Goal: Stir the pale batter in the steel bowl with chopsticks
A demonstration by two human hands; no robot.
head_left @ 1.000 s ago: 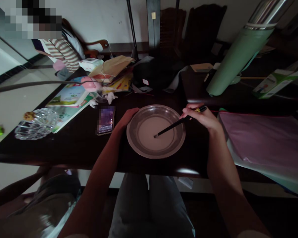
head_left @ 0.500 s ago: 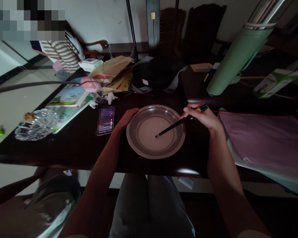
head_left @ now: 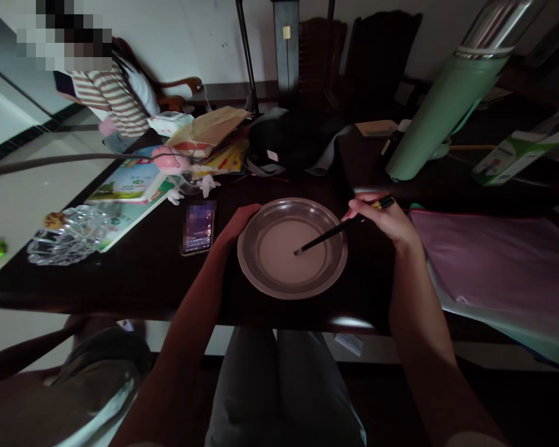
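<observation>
A round, shallow metal bowl [head_left: 339,261] stands on the dark table in front of me, with a pale, cloudy liquid [head_left: 284,261] in it. My left hand [head_left: 241,222] holds the bowl by its left side; most of its fingertips are hidden beyond the rim. On the other side, my right hand [head_left: 382,216] is closed around black chopsticks [head_left: 326,234] with gold bands near the upper end. They slant down to the left over the bowl's right rim, and their tips are in the liquid near the middle.
Left of the bowl lie a lit phone [head_left: 199,228], a clear glass dish [head_left: 69,236] and books [head_left: 125,180]. A black bag [head_left: 293,139] sits behind. At right are a green thermos [head_left: 447,115] and a pink folder [head_left: 494,261]. Someone in stripes [head_left: 116,102] sits at back left.
The chopstick tips have shifted slightly right and away from me in the liquid, and my right hand has moved slightly right. My left hand and the bowl stay in place.
</observation>
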